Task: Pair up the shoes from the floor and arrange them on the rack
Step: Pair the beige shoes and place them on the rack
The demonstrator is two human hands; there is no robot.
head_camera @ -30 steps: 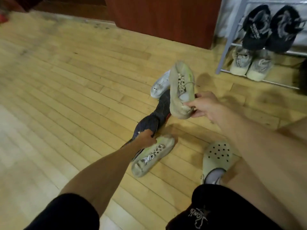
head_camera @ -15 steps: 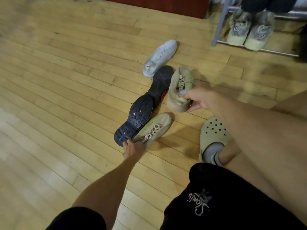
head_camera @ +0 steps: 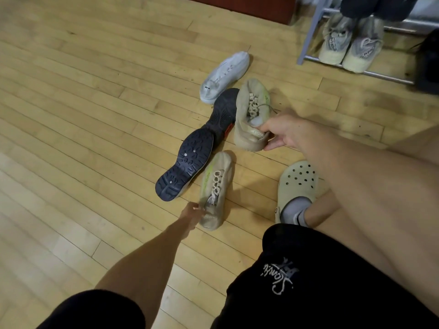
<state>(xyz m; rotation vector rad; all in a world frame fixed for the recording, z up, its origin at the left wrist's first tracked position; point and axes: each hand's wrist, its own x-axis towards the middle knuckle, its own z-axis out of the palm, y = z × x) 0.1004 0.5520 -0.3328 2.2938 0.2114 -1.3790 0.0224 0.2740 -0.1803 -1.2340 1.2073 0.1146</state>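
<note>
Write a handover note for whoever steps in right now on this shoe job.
Right hand grips one beige sneaker at its heel.
Left hand pinches the heel of the matching sneaker, which lies on the floor.
Done: grey pair on the lower rail of the rack.
Left: rack the beige pair, then the sole-up dark shoe, the second dark shoe and the white shoe beside them.

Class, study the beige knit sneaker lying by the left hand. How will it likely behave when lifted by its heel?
The beige knit sneaker probably flexes and sags, since its upper looks soft and creased. It seems light: the left hand grips its heel edge with fingers only. Its loose white laces may dangle and snag.
</note>
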